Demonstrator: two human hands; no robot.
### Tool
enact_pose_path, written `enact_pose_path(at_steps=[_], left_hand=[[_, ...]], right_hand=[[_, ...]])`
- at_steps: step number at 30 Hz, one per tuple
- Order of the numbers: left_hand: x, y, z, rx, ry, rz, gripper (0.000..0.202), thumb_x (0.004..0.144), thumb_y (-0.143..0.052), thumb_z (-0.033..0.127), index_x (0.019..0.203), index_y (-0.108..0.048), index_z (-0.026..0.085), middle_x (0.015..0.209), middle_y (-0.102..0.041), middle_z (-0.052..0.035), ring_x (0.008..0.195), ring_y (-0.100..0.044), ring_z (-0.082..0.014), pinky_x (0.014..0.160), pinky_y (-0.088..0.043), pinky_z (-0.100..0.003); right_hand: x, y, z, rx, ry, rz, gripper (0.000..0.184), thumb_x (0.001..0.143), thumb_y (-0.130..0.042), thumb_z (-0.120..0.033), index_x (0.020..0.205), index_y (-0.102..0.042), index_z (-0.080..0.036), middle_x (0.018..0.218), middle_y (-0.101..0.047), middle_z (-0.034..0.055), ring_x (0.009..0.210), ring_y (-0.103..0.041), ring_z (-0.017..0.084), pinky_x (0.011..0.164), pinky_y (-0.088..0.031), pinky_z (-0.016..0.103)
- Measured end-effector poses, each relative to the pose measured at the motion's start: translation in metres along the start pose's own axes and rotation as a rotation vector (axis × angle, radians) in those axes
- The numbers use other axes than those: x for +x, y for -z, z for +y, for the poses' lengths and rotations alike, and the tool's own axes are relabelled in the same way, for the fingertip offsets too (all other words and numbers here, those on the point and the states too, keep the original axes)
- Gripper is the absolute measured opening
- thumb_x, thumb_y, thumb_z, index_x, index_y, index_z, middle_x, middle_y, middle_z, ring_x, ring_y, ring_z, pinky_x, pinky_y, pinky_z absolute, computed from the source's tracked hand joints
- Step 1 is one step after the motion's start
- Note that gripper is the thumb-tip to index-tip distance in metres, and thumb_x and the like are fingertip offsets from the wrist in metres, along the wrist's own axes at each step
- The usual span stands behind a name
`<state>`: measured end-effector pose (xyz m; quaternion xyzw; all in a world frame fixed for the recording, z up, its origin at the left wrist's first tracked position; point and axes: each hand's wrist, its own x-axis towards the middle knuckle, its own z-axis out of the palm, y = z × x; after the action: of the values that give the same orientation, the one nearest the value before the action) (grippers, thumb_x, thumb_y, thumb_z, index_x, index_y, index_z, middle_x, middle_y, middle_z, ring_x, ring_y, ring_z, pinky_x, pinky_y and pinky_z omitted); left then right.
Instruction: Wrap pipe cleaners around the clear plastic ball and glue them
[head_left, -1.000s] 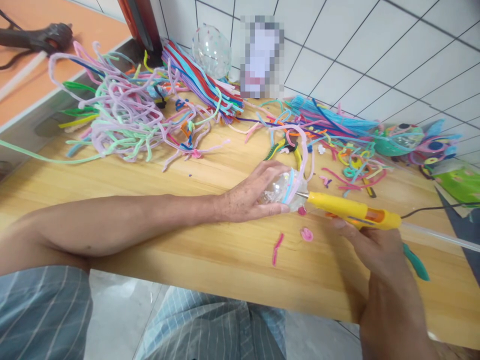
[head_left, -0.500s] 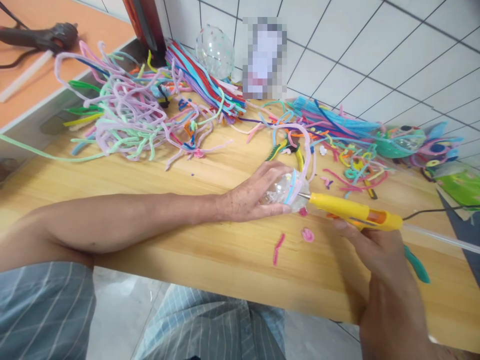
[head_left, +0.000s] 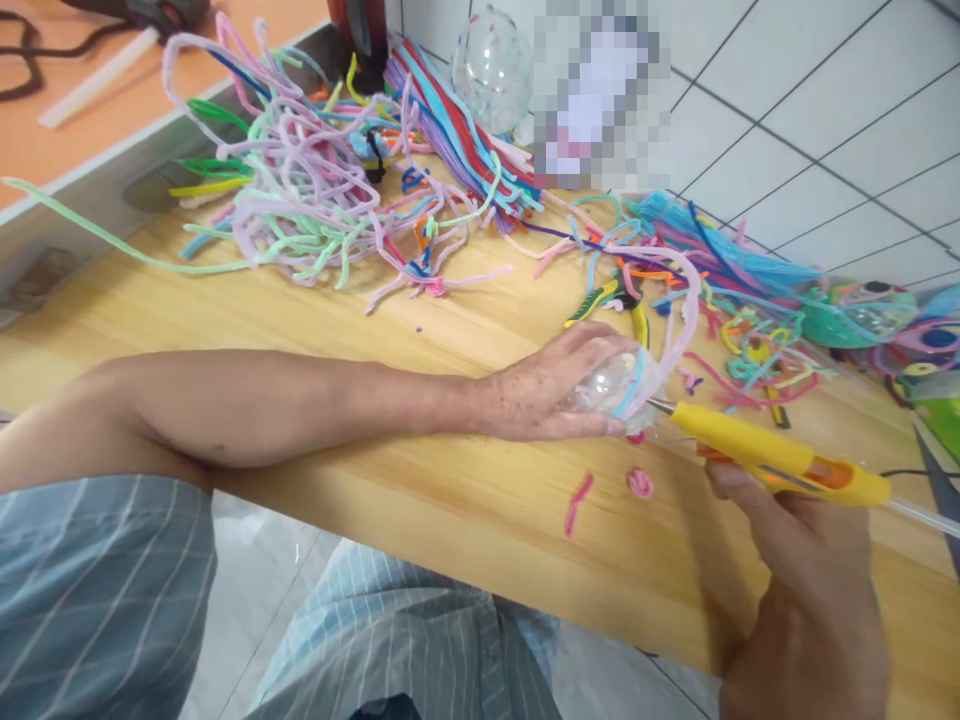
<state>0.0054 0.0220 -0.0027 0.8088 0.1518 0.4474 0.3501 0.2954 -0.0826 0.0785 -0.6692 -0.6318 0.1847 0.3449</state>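
My left hand (head_left: 551, 392) is wrapped around a clear plastic ball (head_left: 600, 385) and keeps it on the wooden table. A light blue pipe cleaner (head_left: 634, 385) crosses the ball, and beside it a lilac pipe cleaner (head_left: 686, 310) arches up and away. In my right hand (head_left: 795, 550) is a yellow hot glue gun (head_left: 780, 455), its metal nozzle right by the lilac strand at the ball's right side. A clear glue stick (head_left: 926, 518) sticks out of the gun's back. Whether the nozzle touches the strand I cannot tell.
Tangled lilac and green pipe cleaners (head_left: 300, 190) lie at the left, with bundles (head_left: 465, 130) behind. Yellow-and-black pliers (head_left: 626, 295) rest beyond my left hand. A second clear ball (head_left: 493, 70) and a pixelated item (head_left: 596, 95) stand by the tiled wall. Pink scraps (head_left: 639, 483) lie nearer me.
The view has shifted, so most things sit further right in the picture. Both hands keep their holds on the ball and glue gun, and the nozzle stays by the lilac strand.
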Motion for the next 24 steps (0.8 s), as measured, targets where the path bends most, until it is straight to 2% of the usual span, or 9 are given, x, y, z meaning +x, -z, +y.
enact_pose_path(at_steps=[4,8,15,19,24], left_hand=[[0.0,-0.002,-0.001,-0.012,0.002,0.008,0.079,0.095,-0.072,0.06,0.156,-0.044,0.02,0.155,-0.051,-0.0238,0.153,-0.045,-0.0371,0.129,-0.042,-0.065],[0.0,-0.003,-0.001,-0.037,0.007,0.015,0.078,0.094,-0.073,0.058,0.158,-0.044,0.023,0.157,-0.051,-0.0218,0.154,-0.044,-0.038,0.128,-0.042,-0.065],[0.0,-0.004,0.0,-0.028,-0.007,0.027,0.077,0.095,-0.073,0.058,0.156,-0.045,0.021,0.155,-0.052,-0.0225,0.154,-0.046,-0.0371,0.128,-0.043,-0.063],[0.001,-0.003,0.002,-0.018,0.007,0.026,0.076,0.095,-0.071,0.059,0.155,-0.046,0.019,0.155,-0.051,-0.0233,0.154,-0.046,-0.0364,0.13,-0.043,-0.061],[0.001,-0.004,0.003,-0.031,0.03,0.022,0.076,0.093,-0.074,0.06,0.153,-0.048,0.021,0.154,-0.052,-0.0227,0.153,-0.046,-0.0372,0.13,-0.043,-0.062]], right_hand=[[0.0,0.001,0.006,0.02,-0.032,0.024,0.014,0.069,-0.091,-0.039,0.079,-0.081,-0.034,0.074,-0.08,0.0011,0.075,-0.08,0.032,0.073,-0.069,0.048],[0.0,0.0,0.007,0.034,-0.011,0.019,0.013,0.069,-0.09,-0.039,0.079,-0.081,-0.035,0.072,-0.078,0.0003,0.073,-0.078,0.031,0.068,-0.068,0.046],[0.0,0.002,0.009,-0.009,0.008,0.017,0.013,0.071,-0.088,-0.04,0.081,-0.081,-0.035,0.076,-0.079,0.0013,0.071,-0.076,0.032,0.064,-0.065,0.049],[0.003,-0.001,0.002,0.036,0.033,0.009,0.012,0.07,-0.086,-0.041,0.073,-0.077,-0.034,0.066,-0.072,0.0008,0.061,-0.069,0.029,0.055,-0.058,0.045],[0.005,-0.003,-0.007,0.072,0.037,0.053,0.017,0.072,-0.084,-0.042,0.067,-0.071,-0.033,0.063,-0.065,0.0,0.061,-0.065,0.029,0.056,-0.055,0.046]])
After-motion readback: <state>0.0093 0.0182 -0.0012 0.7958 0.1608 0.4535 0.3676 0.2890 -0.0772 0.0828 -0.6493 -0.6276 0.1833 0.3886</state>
